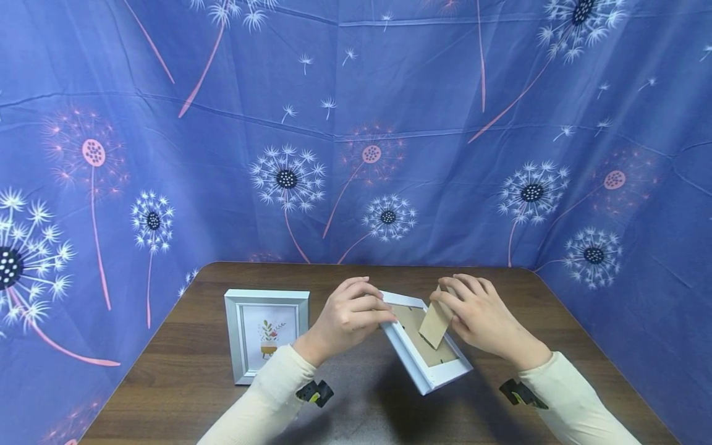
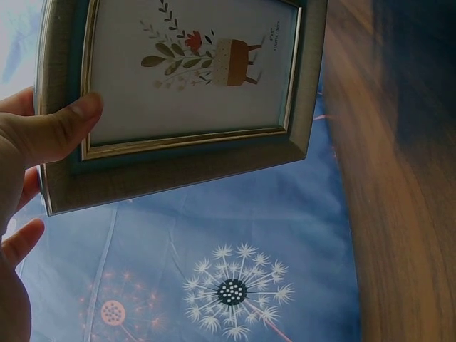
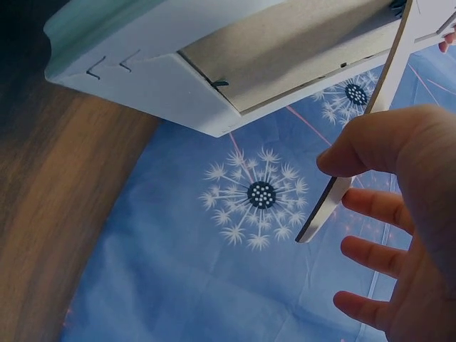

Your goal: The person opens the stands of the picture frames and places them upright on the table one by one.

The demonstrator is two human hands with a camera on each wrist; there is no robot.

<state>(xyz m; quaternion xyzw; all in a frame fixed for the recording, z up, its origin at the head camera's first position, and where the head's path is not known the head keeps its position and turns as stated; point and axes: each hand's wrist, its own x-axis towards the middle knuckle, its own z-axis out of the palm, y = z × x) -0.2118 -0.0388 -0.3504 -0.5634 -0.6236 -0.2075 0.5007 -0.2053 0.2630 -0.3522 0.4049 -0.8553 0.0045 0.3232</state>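
Note:
A picture frame is held tilted above the table, its brown backing toward the head camera. My left hand grips one end, the thumb on its front border and the fingers behind. The left wrist view shows its front, a print of a plant in a footed pot. Between thumb and fingers, my right hand pinches the easel stand, which is swung out from the backing. In the right wrist view, the stand's free end sticks out past the thumb.
A second picture frame with a similar plant print stands upright on the wooden table, left of my left hand. A blue cloth with dandelion prints hangs behind the table and along its sides.

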